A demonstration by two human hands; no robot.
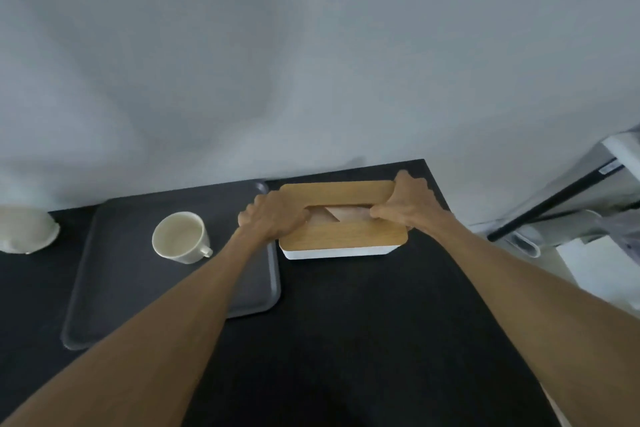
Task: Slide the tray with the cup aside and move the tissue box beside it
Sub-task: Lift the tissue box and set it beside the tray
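head view. a dark countertop is seen across the lower half of the frame, set against a pale wall.

tissue box, centre right of frame: white base, wooden lid, a tissue showing in the slot. it is placed just right of the tray, its left end at or over the tray's right rim; contact cannot be told.

left hand: closed over the box's left end, fingers curled round the lid edge. right hand: closed over the box's right end, thumb laid by the slot.

tray, lower left of centre: dark grey, flat, rounded corners, lying on the countertop.

cup: cream, upright, standing on the tray's upper part, handle turned to lower right.

pale rounded object, far left edge: not identified.
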